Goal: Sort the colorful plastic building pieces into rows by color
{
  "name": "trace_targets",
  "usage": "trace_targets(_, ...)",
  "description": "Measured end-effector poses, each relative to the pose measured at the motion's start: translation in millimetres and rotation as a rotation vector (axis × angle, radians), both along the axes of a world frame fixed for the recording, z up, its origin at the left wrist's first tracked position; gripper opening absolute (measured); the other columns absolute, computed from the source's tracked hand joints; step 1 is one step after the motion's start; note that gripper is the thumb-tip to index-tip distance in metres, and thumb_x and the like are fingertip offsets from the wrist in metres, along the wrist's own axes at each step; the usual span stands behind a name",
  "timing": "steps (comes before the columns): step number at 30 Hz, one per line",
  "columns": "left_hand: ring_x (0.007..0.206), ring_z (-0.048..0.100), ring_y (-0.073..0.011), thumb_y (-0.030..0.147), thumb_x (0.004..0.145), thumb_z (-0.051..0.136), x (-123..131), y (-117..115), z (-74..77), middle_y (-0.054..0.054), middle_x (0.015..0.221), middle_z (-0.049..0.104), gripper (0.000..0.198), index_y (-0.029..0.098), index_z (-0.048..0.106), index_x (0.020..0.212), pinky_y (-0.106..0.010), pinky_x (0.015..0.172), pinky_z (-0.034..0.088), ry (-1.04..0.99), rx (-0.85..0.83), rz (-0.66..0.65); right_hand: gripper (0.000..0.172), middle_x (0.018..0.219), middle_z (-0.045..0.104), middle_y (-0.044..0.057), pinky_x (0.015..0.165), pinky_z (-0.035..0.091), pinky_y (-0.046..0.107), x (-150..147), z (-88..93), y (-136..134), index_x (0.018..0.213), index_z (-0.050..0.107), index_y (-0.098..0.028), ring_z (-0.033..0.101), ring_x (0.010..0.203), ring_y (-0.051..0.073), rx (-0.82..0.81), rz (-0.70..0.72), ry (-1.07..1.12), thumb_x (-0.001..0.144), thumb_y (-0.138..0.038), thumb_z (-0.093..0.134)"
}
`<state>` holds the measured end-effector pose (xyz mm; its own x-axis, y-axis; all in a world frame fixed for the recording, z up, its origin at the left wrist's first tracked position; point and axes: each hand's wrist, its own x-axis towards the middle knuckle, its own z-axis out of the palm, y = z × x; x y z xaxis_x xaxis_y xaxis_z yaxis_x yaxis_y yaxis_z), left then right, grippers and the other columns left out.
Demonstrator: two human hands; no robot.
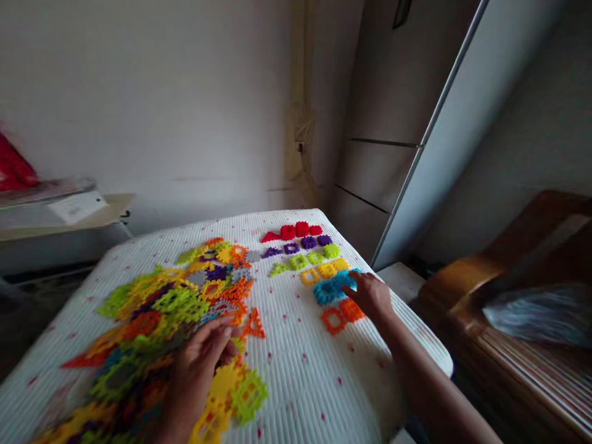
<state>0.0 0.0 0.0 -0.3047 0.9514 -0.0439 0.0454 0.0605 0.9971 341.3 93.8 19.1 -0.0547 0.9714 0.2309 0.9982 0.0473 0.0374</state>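
Several blue pieces (329, 290) at right hand (370, 294); left hand (206, 348) over multicoloured pile (180, 305).

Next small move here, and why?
Probably have the left hand take the orange triangle to the left end of the orange row. The red row, purple row and green row each have a triangle there; orange appears to lack one, and this piece lies close by that hand.

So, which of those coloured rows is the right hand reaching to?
The blue row, between the yellow row and the orange row; the right hand has its fingertips at this row's right end alone.
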Motion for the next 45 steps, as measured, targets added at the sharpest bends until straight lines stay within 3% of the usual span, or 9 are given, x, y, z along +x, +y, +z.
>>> trace_targets(10, 0.055, 0.055, -0.0115, 0.053, 0.068, 0.066, 5.0, -2.9, 9.7, -0.003, 0.073, 0.068, 0.045, 0.016, 0.060, 0.094, -0.022, 0.051, 0.046, -0.022, 0.002, 0.006, 0.033, 0.097, 0.070, 0.005, 0.065, 0.040, 0.025, -2.4, 0.5, -2.9, 0.111, 0.060, -0.025, 0.062, 0.092, 0.020, -0.008, 0.025, 0.011, 0.086, -0.043, 0.051)
trace_targets(20, 0.054, 0.055, -0.0111, 0.049, 0.068, 0.067, 4.2, -1.8, 6.7, -0.003, 0.075, 0.068, 0.042, 0.017, 0.060, 0.094, -0.022, 0.050, 0.045, -0.042, 0.012, 0.019, 0.035, 0.098, 0.069, 0.004, 0.064, 0.042, 0.026, -4.0, -0.9, -4.8, 0.113, 0.058, -0.023, 0.061, 0.093, 0.022, 0.035, 0.071, 0.017, 0.083, -0.042, 0.055)
trace_targets(24, 0.054, 0.055, -0.0106, 0.049, 0.069, 0.067, 4.1, -1.6, 5.5, -0.001, 0.073, 0.067, 0.041, 0.017, 0.060, 0.095, -0.021, 0.050, 0.045, -0.050, 0.011, 0.011, 0.041, 0.113, 0.063, 0.007, 0.072, 0.045, 0.030, -4.1, 3.6, -9.7, 0.115, 0.058, -0.021, 0.057, 0.097, 0.023, 0.127, 0.152, 0.039, 0.079, -0.039, 0.061)
trace_targets(27, 0.054, 0.054, -0.0105, 0.049, 0.070, 0.067, 2.6, -1.3, 2.7, -0.001, 0.072, 0.066, 0.041, 0.018, 0.060, 0.095, -0.021, 0.050, 0.045, -0.047, 0.013, -0.001, 0.032, 0.117, 0.060, 0.007, 0.079, 0.044, 0.030, -5.1, 4.5, -14.2, 0.110, 0.061, -0.021, 0.055, 0.099, 0.023, 0.194, 0.255, 0.056, 0.079, -0.030, 0.061)
trace_targets(30, 0.055, 0.055, -0.0106, 0.050, 0.070, 0.066, 1.9, -0.8, 0.6, -0.001, 0.073, 0.066, 0.041, 0.018, 0.060, 0.095, -0.021, 0.051, 0.045, -0.035, 0.022, 0.007, 0.022, 0.109, 0.063, 0.006, 0.080, 0.043, 0.029, -7.0, 1.1, -17.4, 0.100, 0.066, -0.023, 0.055, 0.097, 0.021, 0.218, 0.329, 0.075, 0.080, -0.019, 0.057)
trace_targets(35, 0.055, 0.055, -0.0117, 0.049, 0.072, 0.064, 2.5, -0.8, 1.5, -0.001, 0.072, 0.066, 0.040, 0.017, 0.059, 0.095, -0.022, 0.051, 0.046, 0.003, 0.022, -0.004, 0.023, 0.088, 0.067, 0.004, 0.067, 0.043, 0.025, -11.8, -6.1, -20.2, 0.099, 0.066, -0.022, 0.060, 0.081, 0.018, 0.162, 0.329, 0.132, 0.079, -0.019, 0.056)
trace_targets(40, 0.064, 0.062, -0.0170, 0.045, 0.075, 0.058, 9.3, -2.9, 13.1, -0.003, 0.076, 0.068, 0.032, 0.019, 0.063, 0.092, -0.028, 0.060, 0.051, 0.259, 0.087, -0.075, 0.019, 0.088, 0.066, 0.003, 0.062, 0.038, 0.023, -14.8, -6.6, -20.8, 0.096, 0.066, -0.023, 0.059, 0.081, 0.016, 0.142, 0.362, 0.120, 0.081, -0.020, 0.054)
trace_targets(43, 0.085, 0.064, -0.0204, 0.030, 0.075, 0.055, 27.2, 0.1, 26.5, -0.004, 0.088, 0.070, 0.017, 0.023, 0.068, 0.083, -0.034, 0.079, 0.051, 0.605, 0.237, -0.253, 0.016, 0.083, 0.064, 0.002, 0.061, 0.035, 0.023, -15.1, -7.6, -20.7, 0.085, 0.066, -0.022, 0.057, 0.080, 0.015, 0.149, 0.372, 0.079, 0.079, -0.014, 0.053)
trace_targets(45, 0.092, 0.062, -0.0207, 0.021, 0.072, 0.055, 45.3, 8.2, 33.9, -0.003, 0.091, 0.070, 0.019, 0.025, 0.069, 0.086, -0.036, 0.087, 0.048, 0.779, 0.324, -0.374, 0.014, 0.080, 0.063, 0.002, 0.061, 0.033, 0.023, -15.0, -8.9, -21.8, 0.077, 0.065, -0.020, 0.056, 0.079, 0.014, 0.165, 0.359, 0.054, 0.079, -0.014, 0.052)
